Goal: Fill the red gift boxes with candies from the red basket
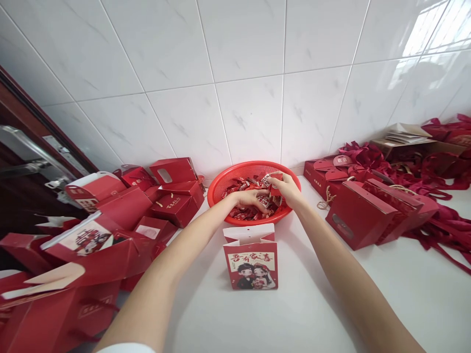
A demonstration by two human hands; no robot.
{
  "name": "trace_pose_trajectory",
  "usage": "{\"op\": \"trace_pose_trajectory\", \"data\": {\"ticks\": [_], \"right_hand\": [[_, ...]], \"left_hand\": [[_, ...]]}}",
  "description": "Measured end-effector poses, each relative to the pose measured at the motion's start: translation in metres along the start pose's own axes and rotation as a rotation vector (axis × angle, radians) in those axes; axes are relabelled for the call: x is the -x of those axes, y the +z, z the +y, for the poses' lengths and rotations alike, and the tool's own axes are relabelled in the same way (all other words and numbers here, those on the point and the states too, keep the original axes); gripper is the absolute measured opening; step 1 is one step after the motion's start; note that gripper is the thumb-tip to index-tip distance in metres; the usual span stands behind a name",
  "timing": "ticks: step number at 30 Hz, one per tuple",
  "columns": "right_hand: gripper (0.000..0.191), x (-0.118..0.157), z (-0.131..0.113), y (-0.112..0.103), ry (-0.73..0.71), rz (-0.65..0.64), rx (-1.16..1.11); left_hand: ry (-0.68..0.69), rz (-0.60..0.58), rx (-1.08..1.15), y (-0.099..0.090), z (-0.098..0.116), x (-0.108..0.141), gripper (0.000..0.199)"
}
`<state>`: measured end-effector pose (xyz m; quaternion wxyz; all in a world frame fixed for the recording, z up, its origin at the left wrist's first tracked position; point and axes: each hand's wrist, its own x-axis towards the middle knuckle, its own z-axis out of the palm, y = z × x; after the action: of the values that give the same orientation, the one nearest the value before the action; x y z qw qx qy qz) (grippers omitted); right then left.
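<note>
A red plastic basket (pixel 217 184) stands against the tiled wall, holding many small red-wrapped packets (pixel 245 213). My left hand (pixel 253 198) reaches into it, fingers apart and resting among the packets. My right hand (pixel 283 186) is over the basket's right side, its thumb and fingers closed on a red packet (pixel 274 190). In front of the basket an open-topped red gift box (pixel 252 264) stands upright on the white table, its front showing a cartoon couple and writing.
Many red boxes (pixel 176 203) and bags crowd the left side beside a dark door (pixel 18 186) with a metal handle. On the right are more red boxes (pixel 358 213), tangled red ribbons (pixel 393 171) and a cardboard box (pixel 386 145) with pale papers.
</note>
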<state>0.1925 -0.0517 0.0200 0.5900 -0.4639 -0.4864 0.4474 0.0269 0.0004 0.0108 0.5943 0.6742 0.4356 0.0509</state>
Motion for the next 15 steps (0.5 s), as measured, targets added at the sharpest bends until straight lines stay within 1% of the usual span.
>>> {"op": "trace_pose_trajectory", "data": {"ticks": [2, 3, 6, 9, 12, 15], "right_hand": [[0.019, 0.0, 0.0, -0.001, 0.009, 0.006, 0.003], [0.02, 0.0, 0.0, -0.001, 0.013, 0.005, 0.003], [0.02, 0.001, -0.001, 0.0, 0.01, -0.005, -0.004], [0.019, 0.001, -0.001, 0.0, -0.003, -0.004, -0.016], [0.017, 0.001, -0.001, 0.0, -0.014, 0.031, -0.028], [0.017, 0.0, -0.001, 0.0, -0.027, 0.062, -0.05]], "left_hand": [[0.039, -0.011, -0.008, 0.001, 0.001, 0.0, 0.1], [0.064, -0.002, -0.047, 0.002, 0.002, 0.0, 0.096], [0.127, 0.062, -0.261, 0.005, 0.006, 0.0, 0.081], [0.156, 0.149, -0.386, 0.003, 0.009, -0.001, 0.08], [0.194, 0.192, -0.383, -0.003, 0.011, 0.001, 0.084], [0.292, 0.26, -0.264, -0.013, 0.013, 0.008, 0.085]]}}
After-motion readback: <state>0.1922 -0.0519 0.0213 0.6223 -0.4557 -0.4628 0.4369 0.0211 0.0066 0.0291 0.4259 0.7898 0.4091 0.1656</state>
